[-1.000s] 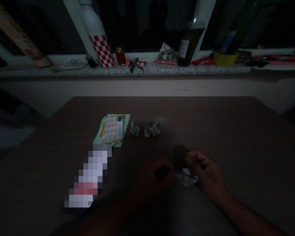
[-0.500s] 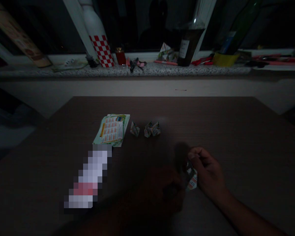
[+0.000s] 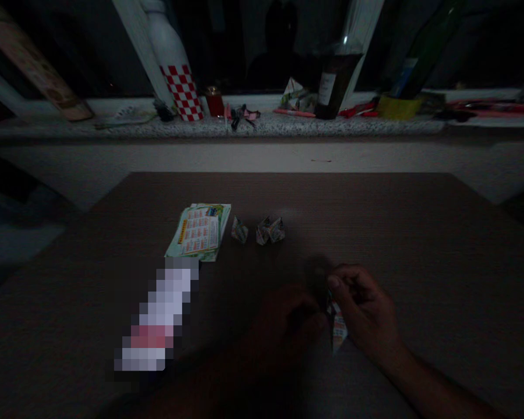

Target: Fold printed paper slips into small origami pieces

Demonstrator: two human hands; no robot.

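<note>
My right hand (image 3: 367, 305) is closed in a pinch on a folded printed paper (image 3: 339, 333), whose pointed lower end hangs below the fingers. Close on its left is my left hand (image 3: 292, 317), dark in shadow, its fingers curled at the paper's near side; whether they grip the paper is too dark to make out. Beyond the hands stand small folded paper pieces: a single one (image 3: 240, 230) and, to its right, a touching pair (image 3: 270, 231). Left of these lies a stack of printed paper slips (image 3: 198, 231).
A blurred-out white and red object (image 3: 157, 314) lies on the brown table (image 3: 375, 203) at left. Along the windowsill (image 3: 209, 129) stand a white bottle with red checks (image 3: 181, 87), a small red jar (image 3: 213, 102), a dark cup (image 3: 332, 87) and a green bottle (image 3: 423, 52).
The paper in my right hand has turned and now shows a narrower, pointed end lower down. My left hand has shifted slightly up, its fingers loosening from a tighter curl.
</note>
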